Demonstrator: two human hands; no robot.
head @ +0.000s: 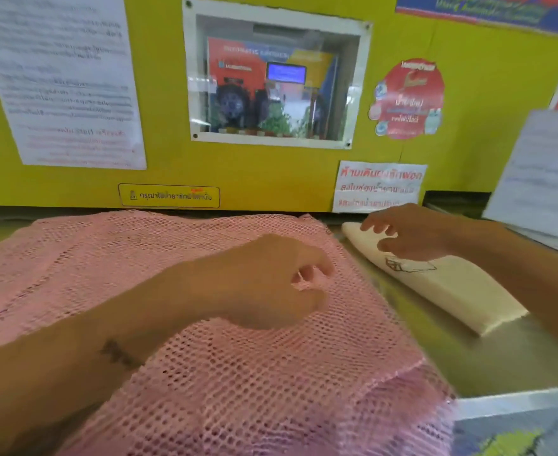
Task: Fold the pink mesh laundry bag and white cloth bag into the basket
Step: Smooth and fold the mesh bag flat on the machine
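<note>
While the pink mesh laundry bag (205, 324) lies spread across the left and centre of the surface (501, 363), the left hand (271, 284) hovers over it, grip loosely curled, pinching nothing. At centre right, the right hand (409, 235), fingers apart, rests over the folded white cloth bag (451, 291). Folding the mesh seems next, calling for an edge pinch. No basket shows.
</note>
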